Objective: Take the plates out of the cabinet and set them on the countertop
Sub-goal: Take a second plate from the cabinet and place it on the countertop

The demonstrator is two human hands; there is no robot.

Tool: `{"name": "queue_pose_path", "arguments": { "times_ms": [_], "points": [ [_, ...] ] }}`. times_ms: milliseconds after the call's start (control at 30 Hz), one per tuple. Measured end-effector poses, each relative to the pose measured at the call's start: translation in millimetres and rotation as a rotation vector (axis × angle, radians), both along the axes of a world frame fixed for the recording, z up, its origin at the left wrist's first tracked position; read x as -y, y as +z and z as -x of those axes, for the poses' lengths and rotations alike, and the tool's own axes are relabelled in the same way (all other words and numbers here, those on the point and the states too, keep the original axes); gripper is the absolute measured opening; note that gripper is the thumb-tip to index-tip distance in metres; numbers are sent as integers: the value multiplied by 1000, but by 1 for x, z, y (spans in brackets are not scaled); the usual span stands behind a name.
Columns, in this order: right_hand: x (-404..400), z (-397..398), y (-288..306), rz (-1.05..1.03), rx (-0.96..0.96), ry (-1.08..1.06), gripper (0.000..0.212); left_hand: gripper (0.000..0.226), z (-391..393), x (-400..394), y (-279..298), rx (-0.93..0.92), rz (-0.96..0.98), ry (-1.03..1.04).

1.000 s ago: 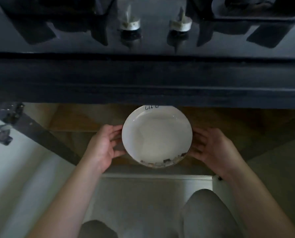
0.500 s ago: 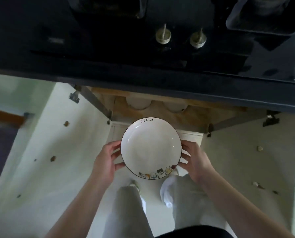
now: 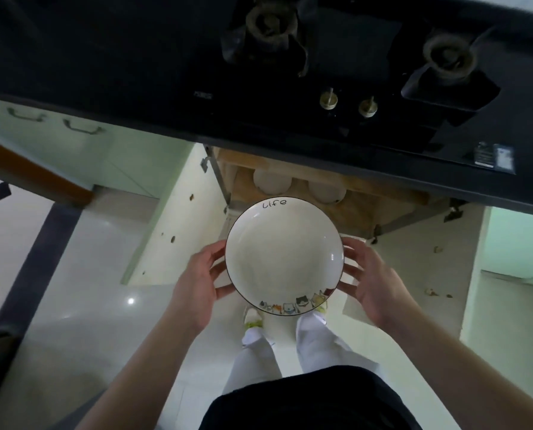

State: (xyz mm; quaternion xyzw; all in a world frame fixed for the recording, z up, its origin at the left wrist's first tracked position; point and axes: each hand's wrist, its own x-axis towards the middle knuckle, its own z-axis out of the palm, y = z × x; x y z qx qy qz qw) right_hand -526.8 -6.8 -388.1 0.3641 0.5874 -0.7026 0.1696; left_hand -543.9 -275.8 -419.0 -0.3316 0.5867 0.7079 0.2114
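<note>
A white plate (image 3: 284, 256) with a dark rim, the word "life" and small cat drawings is held level in front of the open cabinet (image 3: 364, 209). My left hand (image 3: 197, 280) holds its left edge and my right hand (image 3: 367, 283) holds its right edge, fingers curled under the rim. Two more white plates (image 3: 271, 184) (image 3: 325, 192) lie on the wooden cabinet shelf, partly hidden under the black countertop (image 3: 135, 57). The plate I hold is below the countertop's front edge.
A black gas hob with two burners (image 3: 271, 23) (image 3: 448, 57) and two knobs (image 3: 329, 100) fills the countertop above the cabinet. The cabinet doors (image 3: 178, 212) stand open to both sides. My legs stand on the pale tiled floor (image 3: 72, 305).
I have risen from a crouch, lifting the plate out of the cabinet and up toward the countertop edge. More of the hob and floor has come into view.
</note>
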Motion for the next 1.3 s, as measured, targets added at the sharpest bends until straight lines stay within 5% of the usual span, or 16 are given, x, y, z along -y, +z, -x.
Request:
{"name": "queue_pose_path", "arguments": {
  "times_ms": [400,767,1133,1300],
  "points": [
    [1,-48,84,-53,-245,142,24,37,-60,6,103,-200,-34,71],
    [9,-104,97,121,-239,254,28,35,-166,11,127,-214,59,241],
    [153,-127,99,141,-253,485,27,49,-262,138,129,-364,256,252],
    [256,-133,100,161,-254,612,27,34,-299,223,131,-311,72,529]
  ]
}}
